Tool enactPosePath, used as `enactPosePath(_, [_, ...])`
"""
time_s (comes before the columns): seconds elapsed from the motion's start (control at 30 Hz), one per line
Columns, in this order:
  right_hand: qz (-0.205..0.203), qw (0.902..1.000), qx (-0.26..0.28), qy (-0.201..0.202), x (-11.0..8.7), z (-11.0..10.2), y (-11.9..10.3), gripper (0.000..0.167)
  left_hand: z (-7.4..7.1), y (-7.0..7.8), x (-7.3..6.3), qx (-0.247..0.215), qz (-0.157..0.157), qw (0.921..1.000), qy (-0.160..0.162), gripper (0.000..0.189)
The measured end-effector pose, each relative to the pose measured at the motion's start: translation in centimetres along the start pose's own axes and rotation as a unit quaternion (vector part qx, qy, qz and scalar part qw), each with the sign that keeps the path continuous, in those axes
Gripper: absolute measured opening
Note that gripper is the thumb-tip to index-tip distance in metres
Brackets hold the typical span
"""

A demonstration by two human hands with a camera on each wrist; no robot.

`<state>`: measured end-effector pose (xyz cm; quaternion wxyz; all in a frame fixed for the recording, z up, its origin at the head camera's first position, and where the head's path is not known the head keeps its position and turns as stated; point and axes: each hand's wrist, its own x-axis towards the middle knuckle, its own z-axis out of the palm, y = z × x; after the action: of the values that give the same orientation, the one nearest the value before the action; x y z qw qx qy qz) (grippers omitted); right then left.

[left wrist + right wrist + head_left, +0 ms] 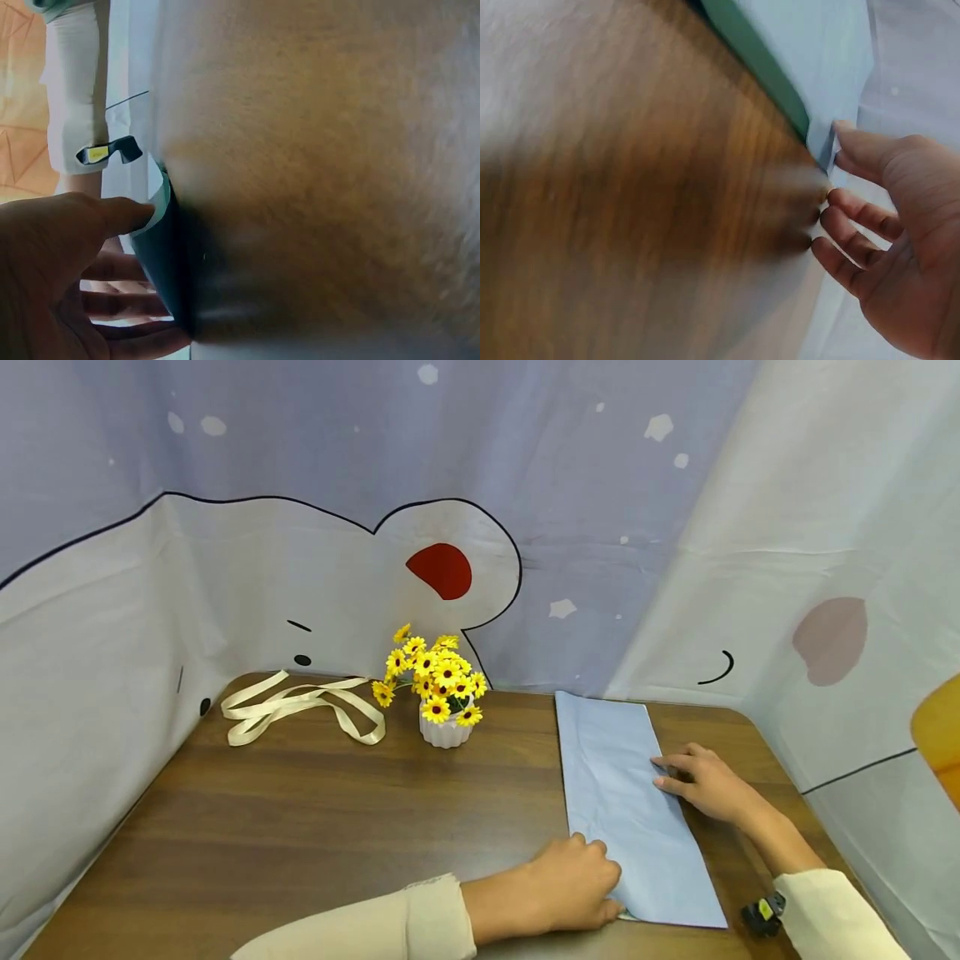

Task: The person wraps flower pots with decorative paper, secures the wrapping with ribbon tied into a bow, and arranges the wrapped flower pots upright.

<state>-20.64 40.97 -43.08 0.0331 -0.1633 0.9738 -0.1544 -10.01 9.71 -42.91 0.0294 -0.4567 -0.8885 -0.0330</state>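
Head view: left hand [564, 885] pinches a rectangular light-blue papery sheet [622, 802], right hand [701, 783] pinching its edge opposite that grip.

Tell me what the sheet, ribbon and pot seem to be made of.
Sheet: probably paper, perhaps nonwoven fabric; matte, with soft creases, and its lifted edge curls smoothly. Ribbon: likely satin-like fabric with a slight sheen, lying in loose loops. Pot: ceramic or plastic; white, seemingly smooth, with ribbed sides; the look leaves it open.

blue sheet [626, 810]: one corner hidden by left fingers [603, 868]; orange object [942, 737] cut off.
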Motion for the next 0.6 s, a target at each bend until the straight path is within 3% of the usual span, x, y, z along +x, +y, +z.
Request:
enactPosePath(0.13, [-0.002,0.9993,0.021,0.030,-0.4,0.1,0.9,0.033,0.6,0.5,-0.5,-0.021,-0.029,0.9974,0.062,0.015])
enactPosePath(0.3, [-0.009,0.9979,0.043,0.048,-1.3,0.3,1.9,0.027,1.0,1.6,-0.7,-0.081,-0.100,0.9843,0.121,0.021])
enactPosePath(0.5, [-0.057,0.9916,0.069,0.093,-2.2,1.9,4.1,0.035,1.1,1.3,-0.3,-0.046,-0.080,0.9845,0.149,0.041])
enactPosePath(0.6, [-0.063,0.9909,0.080,0.089,-2.5,2.0,4.3,0.040,1.0,1.0,-0.3,-0.096,-0.088,0.9812,0.142,0.043])
